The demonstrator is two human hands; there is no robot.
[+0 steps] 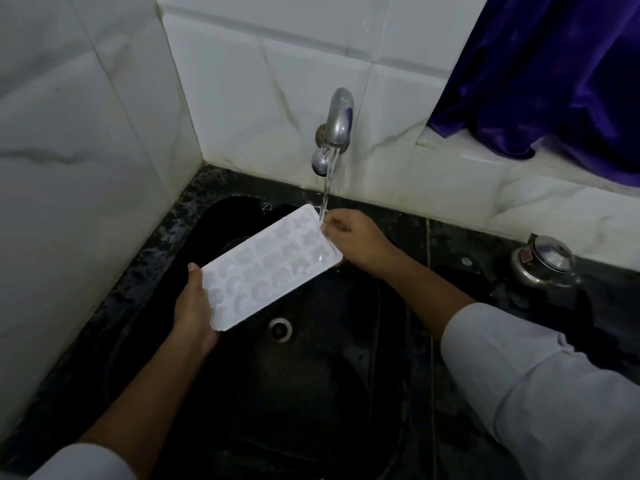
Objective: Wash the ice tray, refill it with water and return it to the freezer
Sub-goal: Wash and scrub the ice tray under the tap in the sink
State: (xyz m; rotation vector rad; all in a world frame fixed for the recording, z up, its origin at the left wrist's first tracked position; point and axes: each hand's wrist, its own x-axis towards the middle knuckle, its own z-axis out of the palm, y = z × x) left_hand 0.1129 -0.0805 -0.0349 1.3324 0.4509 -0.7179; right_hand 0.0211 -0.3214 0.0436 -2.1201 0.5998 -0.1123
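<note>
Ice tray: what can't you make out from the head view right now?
Water level in the ice tray moulds: white on white, too faint in the head view.
Fingers of the left hand: hidden under the tray.
Fingertips of the right hand: masked by the tray's corner and the water stream.
Freezer: outside the frame.

The ice tray (268, 268) is held over the sink (311, 393), with the left hand (194, 306) at its near end and the right hand (356, 242) at its far end. The tap (338, 119) is set in the wall behind, above that far end. A kettle (543, 261) is seen to the right, on the counter (460, 244).
</note>
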